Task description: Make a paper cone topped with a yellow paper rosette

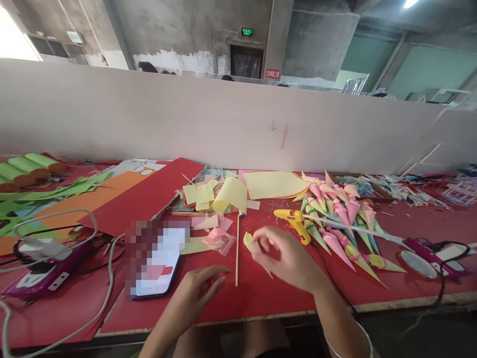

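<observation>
My right hand (285,258) is closed around a small pale yellow paper cone (249,239). The cone's rolled end shows left of my fingers; a pale tip peeks out below, and the rest is hidden. My left hand (203,291) hovers over the red table, thumb and fingers apart, holding nothing. Between the hands a thin wooden stick (237,251) lies pointing away from me. A small plastic bag with something pink (218,237) lies beyond my left hand. To the right of my right hand rests a yellow glue gun (294,221) with a long clear glue stick.
Pink, yellow and green paper cones (345,214) are heaped at the right. A phone (160,263) lies left of my left hand. Yellow paper sheets (274,185) and a red board (149,194) lie farther back. Purple power strips (44,273) with cables flank the work area.
</observation>
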A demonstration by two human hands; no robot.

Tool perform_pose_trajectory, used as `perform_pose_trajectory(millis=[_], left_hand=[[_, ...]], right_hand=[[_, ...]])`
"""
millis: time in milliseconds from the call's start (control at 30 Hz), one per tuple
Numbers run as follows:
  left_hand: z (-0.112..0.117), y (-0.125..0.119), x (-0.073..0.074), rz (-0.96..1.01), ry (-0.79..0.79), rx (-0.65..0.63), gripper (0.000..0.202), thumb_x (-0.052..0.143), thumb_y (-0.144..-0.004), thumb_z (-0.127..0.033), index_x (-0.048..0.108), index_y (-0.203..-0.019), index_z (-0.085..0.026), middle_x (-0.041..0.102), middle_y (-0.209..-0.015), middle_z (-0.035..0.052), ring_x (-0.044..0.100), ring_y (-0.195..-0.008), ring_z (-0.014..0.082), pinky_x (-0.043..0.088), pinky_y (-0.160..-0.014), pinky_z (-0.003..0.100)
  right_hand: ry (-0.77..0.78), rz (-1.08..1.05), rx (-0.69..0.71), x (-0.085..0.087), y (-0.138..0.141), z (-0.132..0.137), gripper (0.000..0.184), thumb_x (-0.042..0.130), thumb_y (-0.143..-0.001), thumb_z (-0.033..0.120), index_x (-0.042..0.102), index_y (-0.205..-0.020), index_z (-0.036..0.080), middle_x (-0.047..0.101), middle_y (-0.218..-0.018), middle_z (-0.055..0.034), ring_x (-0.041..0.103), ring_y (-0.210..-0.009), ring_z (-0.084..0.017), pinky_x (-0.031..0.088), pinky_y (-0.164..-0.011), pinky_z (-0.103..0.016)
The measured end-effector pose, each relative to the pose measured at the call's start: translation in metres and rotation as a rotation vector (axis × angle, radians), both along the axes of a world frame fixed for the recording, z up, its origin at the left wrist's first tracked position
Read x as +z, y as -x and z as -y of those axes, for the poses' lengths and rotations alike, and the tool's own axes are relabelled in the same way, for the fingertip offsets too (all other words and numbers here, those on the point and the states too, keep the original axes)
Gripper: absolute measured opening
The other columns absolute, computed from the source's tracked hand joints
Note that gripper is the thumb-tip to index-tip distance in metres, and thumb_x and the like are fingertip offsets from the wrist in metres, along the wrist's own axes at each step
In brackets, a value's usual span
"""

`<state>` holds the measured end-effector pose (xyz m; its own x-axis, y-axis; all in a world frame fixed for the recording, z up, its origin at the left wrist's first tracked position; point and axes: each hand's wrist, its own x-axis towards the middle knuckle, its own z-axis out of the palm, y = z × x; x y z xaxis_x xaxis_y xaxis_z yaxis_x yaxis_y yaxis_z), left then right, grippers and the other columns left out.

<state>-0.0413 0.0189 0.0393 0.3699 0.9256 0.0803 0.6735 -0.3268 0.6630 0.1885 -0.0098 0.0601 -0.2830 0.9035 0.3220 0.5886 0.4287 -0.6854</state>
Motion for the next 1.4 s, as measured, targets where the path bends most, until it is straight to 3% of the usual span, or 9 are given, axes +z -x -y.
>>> perform_pose_trajectory(millis=[133, 233, 400, 567, 900, 1067, 1133, 1300, 1400], left_hand=[[-0.004, -0.015, -0.004, 0.144, 0.147, -0.025, 0.035, 0.03, -0.084, -0.03, 0.057, -0.102, -0.019, 0.061, -0.064, -0.0003, 0.048, -0.043, 0.0079, 0.039, -0.047, 0.018], [-0.014, -0.022, -0.01, 0.17, 0.151, 0.014, 0.037, 0.029, -0.083, -0.028, 0.055, -0.108, -0.019, 0.064, -0.076, 0.0028, 0.051, -0.047, 0.0097, 0.042, -0.051, 0.021], [-0.032, -0.037, -0.015, 0.099, 0.148, 0.054, 0.032, 0.04, -0.078, -0.036, 0.062, -0.095, -0.019, 0.064, -0.093, 0.0058, 0.058, -0.082, 0.0189, 0.043, -0.071, 0.026], [-0.04, -0.05, -0.019, 0.142, 0.158, 0.113, 0.039, 0.038, -0.078, -0.046, 0.06, -0.094, -0.017, 0.063, -0.074, 0.0029, 0.059, -0.067, 0.0172, 0.043, -0.062, 0.026], [-0.043, -0.051, -0.027, 0.37, 0.042, 0.227, 0.031, 0.049, -0.071, -0.043, 0.055, -0.07, -0.013, 0.058, -0.061, 0.0016, 0.053, -0.058, 0.0149, 0.039, -0.052, 0.024], [-0.039, -0.046, -0.024, 0.361, -0.026, 0.213, 0.029, 0.051, -0.07, -0.042, 0.054, -0.068, -0.014, 0.054, -0.06, -0.0001, 0.049, -0.055, 0.0124, 0.036, -0.05, 0.021], [-0.036, -0.046, -0.025, 0.321, -0.032, 0.172, 0.029, 0.05, -0.07, -0.043, 0.054, -0.069, -0.014, 0.052, -0.058, -0.0012, 0.046, -0.053, 0.0112, 0.035, -0.049, 0.021], [-0.031, -0.046, -0.029, 0.156, -0.035, 0.14, 0.034, 0.049, -0.071, -0.046, 0.055, -0.076, -0.014, 0.047, -0.054, -0.0031, 0.04, -0.048, 0.0095, 0.029, -0.046, 0.02], [-0.027, -0.046, -0.028, 0.072, -0.059, 0.116, 0.034, 0.049, -0.071, -0.048, 0.056, -0.076, -0.015, 0.047, -0.053, -0.0029, 0.041, -0.048, 0.0101, 0.028, -0.046, 0.02]], right_hand=[[0.106, 0.297, -0.226, -0.015, 0.017, -0.065, 0.038, 0.052, -0.072, 0.045, 0.05, -0.1, 0.018, 0.062, -0.084, -0.0058, 0.057, -0.075, -0.019, 0.037, -0.059, -0.025], [0.188, 0.376, -0.232, -0.033, 0.024, -0.066, 0.031, 0.055, -0.072, 0.039, 0.05, -0.094, 0.019, 0.063, -0.085, -0.0057, 0.059, -0.079, -0.02, 0.035, -0.058, -0.023], [0.174, 0.36, -0.312, -0.046, 0.03, -0.059, 0.011, 0.048, -0.077, 0.028, 0.052, -0.081, 0.019, 0.063, -0.078, -0.0036, 0.06, -0.073, -0.018, 0.031, -0.052, -0.021], [0.099, 0.092, -0.34, -0.046, 0.035, -0.062, 0.017, 0.049, -0.077, 0.032, 0.052, -0.087, 0.019, 0.062, -0.074, -0.0035, 0.059, -0.067, -0.017, 0.036, -0.054, -0.022], [0.067, -0.289, -0.007, -0.043, 0.038, -0.052, 0.027, 0.044, -0.075, 0.015, 0.054, -0.099, 0.02, 0.057, -0.096, -0.0054, 0.055, -0.087, -0.015, 0.044, -0.078, -0.027], [0.274, -0.421, -0.154, -0.058, 0.019, -0.058, 0.032, 0.033, -0.085, 0.034, 0.058, -0.082, 0.015, 0.056, -0.055, 0.0, 0.047, -0.038, -0.009, 0.038, -0.041, -0.02], [0.24, -0.412, -0.246, -0.063, 0.014, -0.057, 0.036, 0.036, -0.084, 0.04, 0.058, -0.072, 0.015, 0.049, -0.045, 0.0021, 0.044, -0.036, -0.009, 0.035, -0.04, -0.02], [0.053, -0.481, -0.284, -0.065, 0.009, -0.052, 0.03, 0.045, -0.08, 0.039, 0.062, -0.088, 0.017, 0.062, -0.088, -0.0089, 0.059, -0.075, -0.017, 0.047, -0.068, -0.027], [0.153, -0.586, -0.288, -0.066, 0.011, -0.051, 0.037, 0.038, -0.083, 0.043, 0.06, -0.095, 0.016, 0.064, -0.08, -0.0087, 0.061, -0.06, -0.015, 0.049, -0.058, -0.027]])
